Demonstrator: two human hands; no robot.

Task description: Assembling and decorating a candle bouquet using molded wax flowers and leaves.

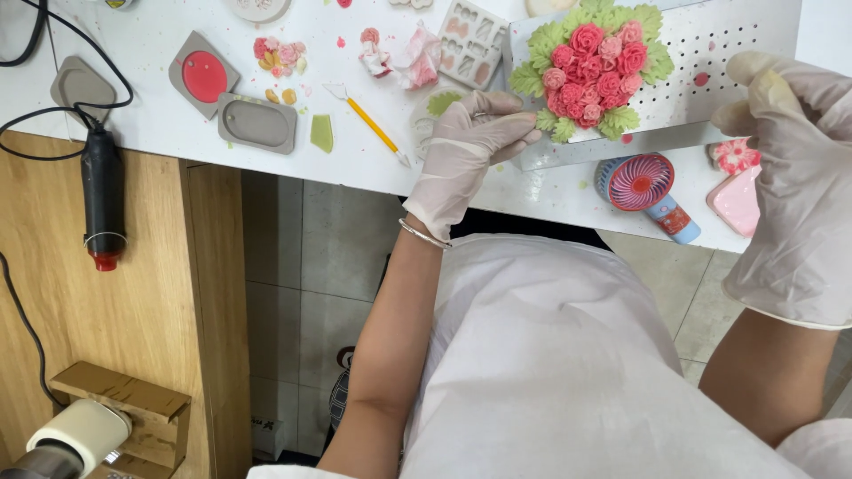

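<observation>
I see both gloved hands gripping the perforated board [728, 53] upper right: left hand [466, 151], right hand [790, 177]; rose cluster [593, 66] on it.

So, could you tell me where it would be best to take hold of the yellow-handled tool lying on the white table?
Probably the yellow tool is best gripped at mid-handle, coming from above. It lies flat and slanted on the table, its pale tip toward the gloved left hand. The long straight handle is bare; nothing touches it, so fingers can close across it.
</observation>
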